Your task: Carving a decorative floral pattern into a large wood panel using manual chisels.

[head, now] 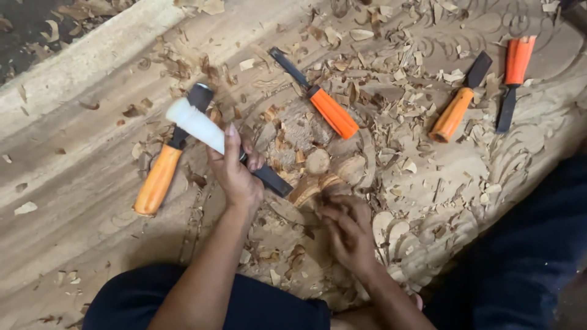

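Right, we had our left hand [235, 174] clamped round the white-handled chisel [214, 137], blade jutting past the fingers twd the carved wood panel [92, 201]. Stiff, light, prob smooth: grip mid-handle. Right hand [347, 229] curled on the carving, holding nothing.

Both forearms are bare to the lower frame edge; no sleeve, glove, watch, ring or bandage shows on the left hand [235, 174] or the right hand [345, 229]. Fingernails on both hands are short and unpainted. Dark navy trousers [269, 305] of plain, unmarked cloth cover the legs, one across the lower frame and the other along the right side.
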